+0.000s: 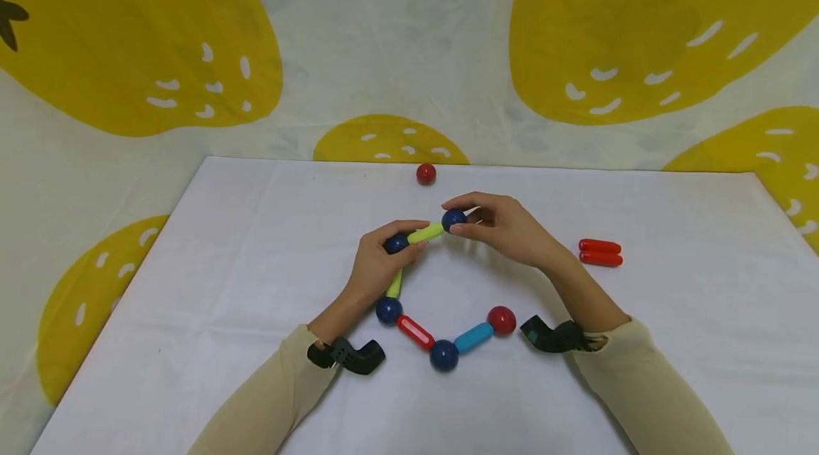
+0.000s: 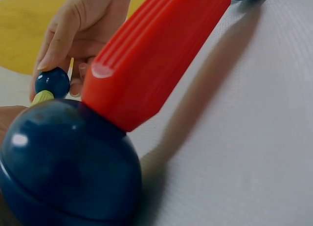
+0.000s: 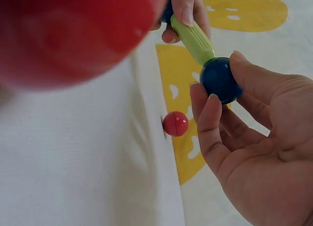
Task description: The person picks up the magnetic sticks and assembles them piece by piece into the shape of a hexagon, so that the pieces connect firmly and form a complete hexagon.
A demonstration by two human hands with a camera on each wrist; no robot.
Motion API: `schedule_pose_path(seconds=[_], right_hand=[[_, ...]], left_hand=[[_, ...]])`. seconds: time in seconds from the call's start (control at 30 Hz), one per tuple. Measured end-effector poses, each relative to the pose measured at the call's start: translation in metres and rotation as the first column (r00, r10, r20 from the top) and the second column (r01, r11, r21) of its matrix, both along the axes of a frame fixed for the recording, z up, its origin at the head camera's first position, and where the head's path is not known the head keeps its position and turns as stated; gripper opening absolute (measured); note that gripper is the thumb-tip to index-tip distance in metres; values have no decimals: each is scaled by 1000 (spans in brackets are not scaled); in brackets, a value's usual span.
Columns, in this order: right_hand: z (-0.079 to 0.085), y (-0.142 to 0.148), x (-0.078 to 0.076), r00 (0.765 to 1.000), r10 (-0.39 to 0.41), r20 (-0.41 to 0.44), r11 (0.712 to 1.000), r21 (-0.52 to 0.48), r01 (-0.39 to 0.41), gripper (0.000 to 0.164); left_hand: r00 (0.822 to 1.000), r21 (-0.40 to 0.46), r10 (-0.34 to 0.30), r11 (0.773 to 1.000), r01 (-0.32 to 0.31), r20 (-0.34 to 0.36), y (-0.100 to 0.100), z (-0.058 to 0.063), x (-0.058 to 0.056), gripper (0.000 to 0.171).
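Note:
My left hand (image 1: 371,266) grips a yellow-green magnetic rod (image 1: 426,232), its palm around the blue ball (image 1: 397,244) at the rod's near end. At the far end, the fingertips of my right hand (image 1: 515,231) pinch another blue ball (image 3: 221,80), which meets the rod. From the left-hand ball, a second yellow-green rod (image 1: 394,284) runs down to a blue ball (image 2: 68,162). The chain continues through a red rod (image 1: 416,333), a blue ball (image 1: 444,355) and a light-blue rod (image 1: 474,338), ending in a red ball (image 1: 502,320).
A loose red ball (image 1: 426,173) lies near the far edge of the white-covered table (image 1: 288,199). Two red rods (image 1: 600,252) lie side by side to the right of my right hand. A cloth with yellow fruit shapes (image 1: 397,64) hangs behind the table.

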State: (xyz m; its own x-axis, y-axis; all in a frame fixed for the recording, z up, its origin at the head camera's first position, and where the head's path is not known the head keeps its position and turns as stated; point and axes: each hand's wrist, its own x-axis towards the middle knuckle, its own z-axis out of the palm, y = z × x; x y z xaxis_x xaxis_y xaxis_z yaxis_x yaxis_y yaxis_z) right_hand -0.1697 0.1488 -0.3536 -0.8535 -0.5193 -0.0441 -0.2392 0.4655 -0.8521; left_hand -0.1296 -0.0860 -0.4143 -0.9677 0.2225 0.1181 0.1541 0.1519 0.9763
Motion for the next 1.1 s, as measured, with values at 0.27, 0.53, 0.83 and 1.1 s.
schedule_pose_path(seconds=[0.27,0.53,0.83,1.1], right_hand=[[16,18,16,997,-68,-42,991,109,72,45],[20,71,45,951,-176,-255,963,155,220,31],[5,132,75,894,-250,-372,934,150,324,34],[-14,163,87,885,-278,-374,928,134,348,43]], left_hand=[[1000,15,-23,1000,23,-5,1,2,-1,28],[1000,23,-21,1000,21,-16,-1,0,-1,28],[1000,18,-10,1000,10,-9,0,1,0,28],[1000,5,1,1000,-1,-7,-1,0,0,28]])
